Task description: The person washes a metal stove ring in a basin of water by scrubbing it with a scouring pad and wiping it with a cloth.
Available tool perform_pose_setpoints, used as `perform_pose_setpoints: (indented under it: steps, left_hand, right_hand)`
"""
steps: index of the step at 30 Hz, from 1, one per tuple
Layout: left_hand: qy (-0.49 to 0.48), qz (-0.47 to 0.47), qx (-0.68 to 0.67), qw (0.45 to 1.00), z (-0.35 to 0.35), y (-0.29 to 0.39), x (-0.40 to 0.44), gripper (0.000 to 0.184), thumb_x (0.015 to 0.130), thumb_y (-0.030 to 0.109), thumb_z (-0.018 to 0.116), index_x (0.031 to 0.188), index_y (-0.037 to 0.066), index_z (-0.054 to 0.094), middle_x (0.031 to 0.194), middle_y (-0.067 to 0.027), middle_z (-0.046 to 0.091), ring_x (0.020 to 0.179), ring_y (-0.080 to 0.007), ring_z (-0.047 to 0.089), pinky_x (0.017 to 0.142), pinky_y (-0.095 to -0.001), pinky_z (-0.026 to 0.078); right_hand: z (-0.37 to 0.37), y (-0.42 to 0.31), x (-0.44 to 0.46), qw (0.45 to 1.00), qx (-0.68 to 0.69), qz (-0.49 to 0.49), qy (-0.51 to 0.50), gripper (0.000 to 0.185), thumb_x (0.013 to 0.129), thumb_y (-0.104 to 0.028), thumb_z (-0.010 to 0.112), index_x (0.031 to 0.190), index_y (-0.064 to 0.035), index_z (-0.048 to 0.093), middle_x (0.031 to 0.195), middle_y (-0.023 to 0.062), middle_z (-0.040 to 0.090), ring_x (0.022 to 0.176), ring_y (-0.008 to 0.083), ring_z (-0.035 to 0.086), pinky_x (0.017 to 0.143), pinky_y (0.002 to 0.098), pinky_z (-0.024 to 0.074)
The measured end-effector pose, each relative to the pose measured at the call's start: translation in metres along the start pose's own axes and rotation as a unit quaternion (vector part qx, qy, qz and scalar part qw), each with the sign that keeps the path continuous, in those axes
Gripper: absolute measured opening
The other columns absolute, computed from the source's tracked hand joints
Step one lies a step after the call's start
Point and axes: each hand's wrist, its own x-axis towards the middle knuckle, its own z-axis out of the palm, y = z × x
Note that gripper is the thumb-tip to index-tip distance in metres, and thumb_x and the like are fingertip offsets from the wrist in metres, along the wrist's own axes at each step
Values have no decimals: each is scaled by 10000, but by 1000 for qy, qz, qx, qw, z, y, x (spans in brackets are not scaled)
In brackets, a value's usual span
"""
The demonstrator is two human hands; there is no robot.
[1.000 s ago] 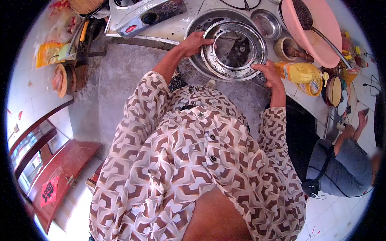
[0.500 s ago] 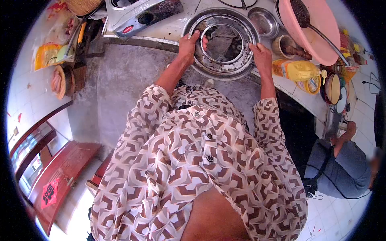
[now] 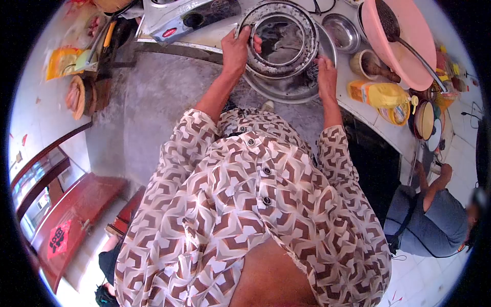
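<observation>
My left hand (image 3: 236, 51) is closed on the left side of a wide metal ring (image 3: 279, 72), its fingertips showing through the central opening. The ring is tilted and stained with dark spots. Beneath it is a round metal basin (image 3: 286, 99), with water-like reflections inside. My right hand (image 3: 327, 77) is at the basin's right side, fingers curled inward. At its fingertips shows a dark wiry clump (image 3: 311, 71), like a scouring pad, partly hidden by the ring and fingers.
A gas stove (image 3: 192, 20) stands left of the basin. To the right are a small metal bowl (image 3: 341, 31), a mortar (image 3: 362, 62), a pink tub (image 3: 404, 51) with a long-handled strainer, and a yellow bottle (image 3: 381, 95). Another person's knee (image 3: 432, 225) is at far right.
The ring has been raised and shifted up off the basin's middle, held by my left hand. My right hand has left the ring's rim, and the dark clump now shows beside it.
</observation>
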Motion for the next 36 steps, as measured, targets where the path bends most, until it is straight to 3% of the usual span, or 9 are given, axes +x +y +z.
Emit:
perform_pose_setpoints:
  steps: [4, 8, 14, 17, 20, 23, 27, 31, 36]
  left_hand:
    - [-27, 87, 18, 996, 15, 27, -4, 259, 945, 190, 466, 789, 5, 559, 624, -50, 595, 492, -111, 523, 480, -251, 426]
    - [-38, 140, 107, 984, 26, 39, -5, 273, 939, 200, 463, 796, 8, 593, 624, -36, 586, 563, -93, 532, 558, -248, 430]
    - [-32, 152, 112, 981, 28, 28, -3, 144, 908, 104, 514, 844, -2, 587, 708, -39, 616, 614, -94, 549, 595, -236, 444]
    - [-14, 157, 77, 984, 27, 19, -4, 127, 905, 114, 524, 873, 1, 573, 712, -46, 625, 593, -100, 556, 572, -243, 449]
    - [27, 103, 0, 994, 22, 13, -2, 179, 927, 160, 498, 893, -3, 566, 724, -66, 628, 578, -113, 561, 549, -253, 459]
    - [69, 25, -70, 995, 12, 0, -3, 280, 954, 233, 447, 936, -19, 568, 731, -76, 627, 584, -137, 573, 573, -275, 488]
    - [109, -61, -151, 981, 0, -19, -8, 358, 972, 290, 389, 957, -26, 557, 724, -83, 616, 583, -168, 578, 577, -320, 516]
    - [103, -134, -229, 959, -6, -34, -9, 354, 978, 267, 361, 951, -32, 550, 730, -95, 604, 581, -179, 570, 562, -324, 516]
    - [94, -178, -204, 958, -4, -39, -14, 338, 978, 246, 366, 989, -30, 562, 840, -110, 631, 689, -178, 597, 672, -331, 533]
  right_hand:
    - [1, -13, -8, 989, -92, 18, -112, 319, 837, -204, 570, 1099, -22, 558, 993, 161, 635, 1013, 296, 572, 854, 376, 440]
    - [4, 9, 7, 953, -209, -30, -218, 505, 726, -179, 687, 1179, -37, 516, 1121, 182, 579, 1078, 302, 535, 916, 368, 415]
    - [32, -39, 5, 917, -357, -178, 6, 720, 685, -238, 741, 1284, -24, 403, 1262, 203, 462, 1187, 348, 429, 1003, 373, 314]
    - [43, -30, 9, 908, -373, -186, -33, 724, 659, -309, 761, 1248, -24, 452, 1229, 208, 487, 1166, 333, 447, 967, 368, 349]
    - [28, -37, 35, 931, -276, -129, -202, 608, 668, -253, 757, 1186, -21, 537, 1055, 203, 605, 1013, 338, 567, 901, 378, 428]
    - [21, -37, 40, 966, -141, 39, -211, 535, 684, -262, 733, 1130, -7, 582, 974, 203, 642, 916, 328, 616, 853, 387, 456]
    - [8, -15, 43, 957, -69, 93, -265, 497, 726, -259, 676, 1120, 26, 577, 1033, 219, 626, 955, 319, 609, 844, 372, 444]
    - [-9, -17, 39, 961, -2, 71, -266, 382, 791, -172, 620, 1109, 37, 587, 1043, 193, 633, 986, 278, 599, 864, 351, 427]
    - [2, -2, 26, 992, 105, 20, -65, 349, 890, -191, 529, 1169, 17, 551, 1115, 153, 601, 1017, 278, 583, 904, 341, 415]
